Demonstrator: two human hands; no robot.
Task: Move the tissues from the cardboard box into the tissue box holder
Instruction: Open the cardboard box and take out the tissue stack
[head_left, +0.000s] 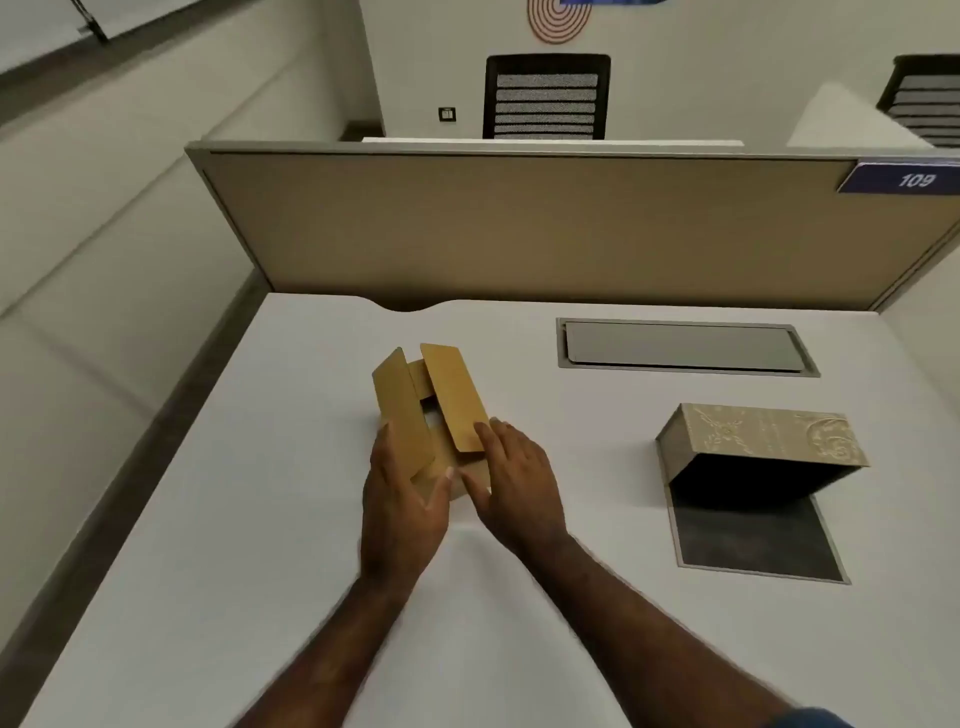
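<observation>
A tan cardboard box (402, 410) stands on the white desk (260, 519), its long top flaps partly raised. Through the gap between the flaps a small patch of white tissues (431, 415) shows. My left hand (402, 504) presses against the box's near left side, thumb on the near end. My right hand (514, 478) lies against the near right side, fingertips touching the right flap. The tissue box holder (769, 436), beige with an embossed pattern, sits at the right, tipped open, with its dark inside facing me and a dark base panel (753, 540) flat in front.
A grey cable hatch (680, 345) is set in the desk behind the holder. A beige partition (519, 228) closes the far edge. The desk's left edge drops to the floor. Black chairs stand beyond the partition.
</observation>
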